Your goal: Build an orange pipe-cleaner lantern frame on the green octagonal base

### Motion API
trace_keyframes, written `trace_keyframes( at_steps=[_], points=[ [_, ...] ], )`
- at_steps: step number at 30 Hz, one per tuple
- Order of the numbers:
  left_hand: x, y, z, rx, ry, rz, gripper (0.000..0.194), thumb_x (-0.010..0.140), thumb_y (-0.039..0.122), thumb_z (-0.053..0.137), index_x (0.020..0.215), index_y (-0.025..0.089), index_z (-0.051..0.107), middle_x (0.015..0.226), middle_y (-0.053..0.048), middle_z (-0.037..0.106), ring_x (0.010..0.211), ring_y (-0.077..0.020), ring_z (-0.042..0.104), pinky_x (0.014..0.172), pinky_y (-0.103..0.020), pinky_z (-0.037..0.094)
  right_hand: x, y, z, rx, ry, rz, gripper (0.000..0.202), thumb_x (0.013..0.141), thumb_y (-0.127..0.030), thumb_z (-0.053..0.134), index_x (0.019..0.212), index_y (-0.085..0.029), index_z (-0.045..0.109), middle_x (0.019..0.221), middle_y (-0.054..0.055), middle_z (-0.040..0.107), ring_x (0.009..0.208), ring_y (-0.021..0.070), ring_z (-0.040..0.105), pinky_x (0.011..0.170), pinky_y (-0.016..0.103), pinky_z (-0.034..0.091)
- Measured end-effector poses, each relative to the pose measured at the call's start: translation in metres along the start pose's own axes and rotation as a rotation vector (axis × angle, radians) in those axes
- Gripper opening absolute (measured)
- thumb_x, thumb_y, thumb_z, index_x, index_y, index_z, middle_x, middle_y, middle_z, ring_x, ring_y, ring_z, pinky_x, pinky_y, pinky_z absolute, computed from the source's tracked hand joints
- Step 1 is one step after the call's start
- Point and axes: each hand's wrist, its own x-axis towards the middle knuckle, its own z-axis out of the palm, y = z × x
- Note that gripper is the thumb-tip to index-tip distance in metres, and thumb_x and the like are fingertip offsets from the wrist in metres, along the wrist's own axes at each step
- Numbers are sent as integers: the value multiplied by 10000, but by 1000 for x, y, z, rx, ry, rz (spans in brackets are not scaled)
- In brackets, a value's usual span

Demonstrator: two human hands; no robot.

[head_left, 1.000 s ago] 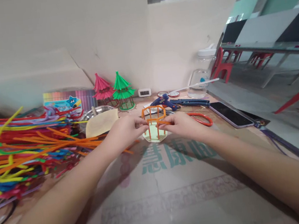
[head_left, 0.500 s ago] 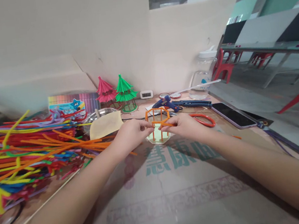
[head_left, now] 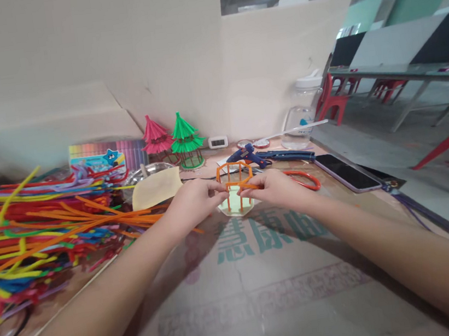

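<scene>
At our twelve o'clock stands the orange frame (head_left: 240, 183); our left hand (head_left: 200, 197) pinches its eight o'clock corner, our right hand (head_left: 275, 186) an orange strip (head_left: 251, 186) at its five, fingers nearly closed.

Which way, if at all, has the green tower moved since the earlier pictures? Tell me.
No: the green tower keeps its place just left of the small white device; both drift together with the camera.
</scene>
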Motion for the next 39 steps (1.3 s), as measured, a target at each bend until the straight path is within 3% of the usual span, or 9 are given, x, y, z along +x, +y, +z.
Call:
trace_keyframes(
  at_steps=[3, 7, 10, 14, 22, 28, 35, 39],
  points=[
    [-1, -1, -6, 51, 25, 20, 240, 864, 375, 622, 953, 227, 790, 740, -15, 734, 636, -156, 593, 566, -256, 340, -2, -6, -12, -47, -30, -23, 274, 840, -363, 638, 674, -157, 711, 529, -45, 501, 506, 91, 396, 498, 245, 261],
    [-3, 0, -8, 81, 75, 83, 214, 871, 361, 624, 944, 233, 780, 758, -5, 732, 659, -152, 606, 577, -254, 348, -7, -14, -29, -63, 87, -55, 305, 825, -398, 653, 632, -162, 652, 549, -41, 498, 529, 102, 411, 507, 251, 276],
    [-3, 1, -5, 70, 80, 103, 190, 874, 332, 624, 939, 232, 771, 721, 6, 709, 626, -137, 590, 565, -247, 339, -10, -16, -35, -45, 174, -158, 146, 833, -295, 647, 829, -183, 740, 727, -2, 675, 661, 142, 554, 608, 256, 394],
    [-3, 2, 2, 47, 76, 141, 183, 889, 298, 600, 942, 222, 758, 738, -2, 701, 631, -137, 572, 566, -246, 332, -9, -13, -31, -53, 124, -263, 250, 848, -182, 628, 1061, -222, 753, 1037, 45, 761, 900, 197, 666, 796, 299, 480],
    [-2, 1, 9, 42, 76, 133, 209, 910, 317, 577, 928, 209, 755, 741, -20, 702, 637, -145, 562, 575, -257, 318, -6, -7, -20, -198, 174, -387, 206, 867, -145, 626, 1001, -224, 761, 933, 41, 754, 837, 176, 647, 731, 269, 446],
    [-3, 6, 9, -7, 69, 115, 200, 904, 283, 579, 908, 194, 759, 744, -18, 703, 641, -141, 556, 586, -257, 324, -6, -8, -19, -116, 186, -357, 104, 836, -104, 667, 838, -172, 745, 767, 16, 695, 720, 136, 595, 670, 237, 412],
    [-2, 6, 10, -56, 53, 110, 204, 894, 297, 585, 821, 182, 736, 720, -10, 685, 638, -135, 550, 576, -248, 321, -5, -7, -20, -65, 176, -329, 116, 829, -104, 661, 831, -186, 743, 786, 11, 707, 737, 139, 604, 699, 250, 429],
    [-2, 5, 10, -66, 58, 104, 214, 897, 310, 579, 805, 185, 725, 690, -1, 673, 613, -131, 547, 566, -249, 313, -6, -11, -24, -132, 167, -321, 94, 865, -191, 648, 846, -185, 739, 786, 24, 713, 733, 152, 604, 679, 257, 412]
  ],
)
